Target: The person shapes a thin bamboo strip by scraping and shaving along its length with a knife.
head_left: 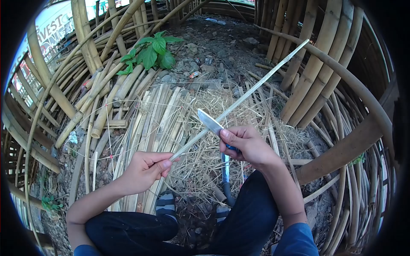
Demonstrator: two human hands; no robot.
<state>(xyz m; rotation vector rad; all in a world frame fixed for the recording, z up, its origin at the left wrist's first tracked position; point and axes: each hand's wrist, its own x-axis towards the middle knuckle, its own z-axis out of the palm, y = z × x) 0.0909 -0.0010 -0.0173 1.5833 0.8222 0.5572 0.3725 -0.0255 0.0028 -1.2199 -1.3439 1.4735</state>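
My left hand (146,169) grips the near end of a long thin bamboo strip (256,87) that slants up and away to the right. My right hand (245,145) holds a knife (209,122) by its blue handle, thumb along the back of the blade. The blade lies against the strip just right of my left hand, pointing up and left. Below the hands are my dark trouser legs and a striped sandal (165,204).
Split bamboo slats (145,123) lie in a heap on the ground ahead, with dry shavings (200,166) under the hands. Thick bamboo poles (316,64) lean at right and left. A leafy green plant (153,53) grows beyond. A second tool (226,179) lies between my legs.
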